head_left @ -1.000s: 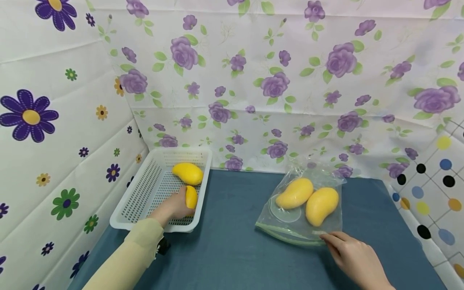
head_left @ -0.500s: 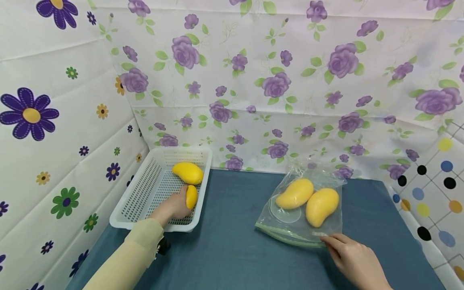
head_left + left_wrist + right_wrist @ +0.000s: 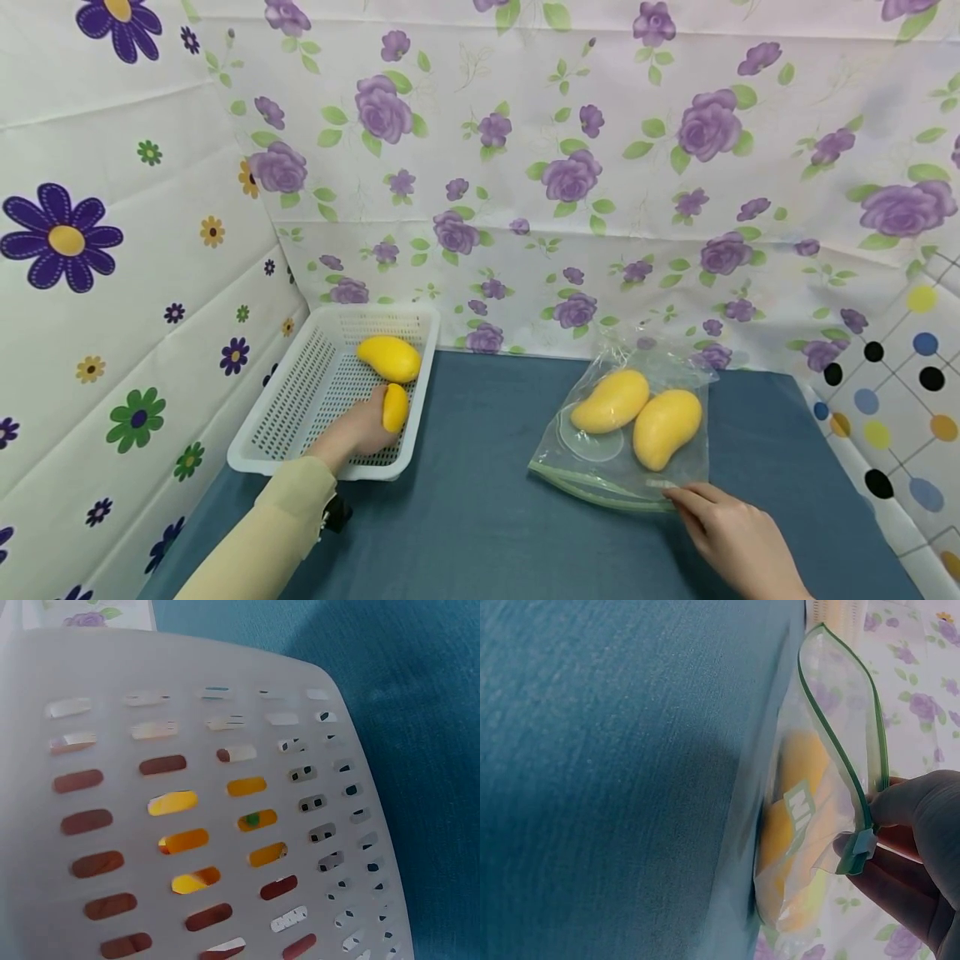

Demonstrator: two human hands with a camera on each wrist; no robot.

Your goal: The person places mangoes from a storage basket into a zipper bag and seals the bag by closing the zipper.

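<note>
In the head view my left hand (image 3: 365, 427) reaches into a white perforated basket (image 3: 262, 400) and grips a yellow mango (image 3: 395, 408). Through the basket's slots in the left wrist view, parts of that mango (image 3: 187, 841) and of the fingers show; the rest is hidden by the basket wall. A second mango (image 3: 390, 358) lies behind it in the basket. At the right, my right hand (image 3: 731, 525) pinches the corner of a clear zip bag (image 3: 555, 450) beside its green-edged mouth. The right wrist view shows that mouth parted, with a slider (image 3: 864, 844) by the fingers. Two mangoes (image 3: 666, 429) lie inside the bag.
A blue cloth (image 3: 480, 500) covers the table and lies between basket and bag. Flowered sheeting (image 3: 487, 167) hangs along the back and left, and a dotted sheet (image 3: 892, 417) stands at the right edge.
Over the last second the left hand and its mango have shifted only very slightly inside the basket. The right hand keeps its pinch on the bag corner, and the bag stays in place.
</note>
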